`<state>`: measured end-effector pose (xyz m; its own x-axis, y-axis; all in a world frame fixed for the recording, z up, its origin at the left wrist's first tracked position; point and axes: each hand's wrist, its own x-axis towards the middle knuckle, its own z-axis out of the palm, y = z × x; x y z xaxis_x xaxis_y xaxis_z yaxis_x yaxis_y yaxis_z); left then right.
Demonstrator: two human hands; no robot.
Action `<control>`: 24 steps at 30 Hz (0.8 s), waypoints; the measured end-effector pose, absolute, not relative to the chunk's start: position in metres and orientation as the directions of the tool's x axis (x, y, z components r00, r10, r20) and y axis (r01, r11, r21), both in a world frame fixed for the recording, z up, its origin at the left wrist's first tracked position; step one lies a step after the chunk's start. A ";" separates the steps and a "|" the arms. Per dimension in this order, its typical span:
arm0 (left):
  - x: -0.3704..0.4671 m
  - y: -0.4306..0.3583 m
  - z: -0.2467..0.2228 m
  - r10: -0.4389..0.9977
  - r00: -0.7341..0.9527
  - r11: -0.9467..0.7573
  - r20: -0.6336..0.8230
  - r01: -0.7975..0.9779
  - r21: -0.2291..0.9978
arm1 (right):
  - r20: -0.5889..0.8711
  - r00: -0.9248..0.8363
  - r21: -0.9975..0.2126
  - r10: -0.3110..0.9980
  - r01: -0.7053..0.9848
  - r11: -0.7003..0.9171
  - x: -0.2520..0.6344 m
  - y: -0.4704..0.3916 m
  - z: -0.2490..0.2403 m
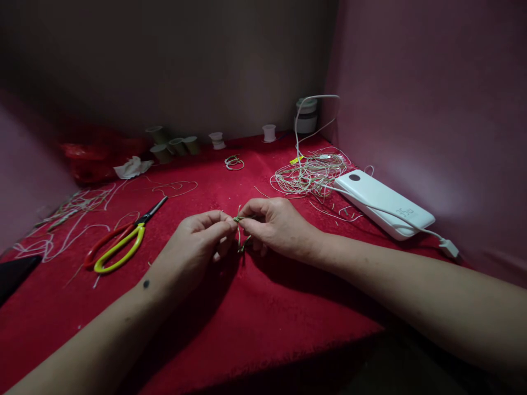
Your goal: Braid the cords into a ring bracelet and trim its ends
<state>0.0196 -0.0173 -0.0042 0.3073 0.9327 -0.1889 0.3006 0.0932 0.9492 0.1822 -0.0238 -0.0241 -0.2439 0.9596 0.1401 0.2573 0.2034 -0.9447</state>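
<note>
Over the red cloth, my left hand (206, 236) and my right hand (275, 227) meet fingertip to fingertip. Between them is a thin knotted green cord (238, 233), pinched from the left and from the right by thumb and forefinger. A short end sticks up above the fingertips, and a darker knotted part hangs below them. The fingers hide much of the cord. Left of my left hand lies a pair of scissors (119, 258) with one red and one yellow handle, blades pointing away from me.
A white power bank (385, 203) with a cable lies at right, beside a heap of tangled cord (308, 175). Spools (269, 133) and a jar (306, 116) stand along the back wall. Loose threads (82, 208), a crumpled tissue (132, 167) and a red plastic bag (96, 156) are at left.
</note>
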 end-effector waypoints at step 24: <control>0.022 -0.018 -0.004 0.892 0.395 0.178 -0.218 0.136 0.975 | 0.269 -0.254 -0.778 0.929 0.511 0.365 0.185 -0.025 -0.020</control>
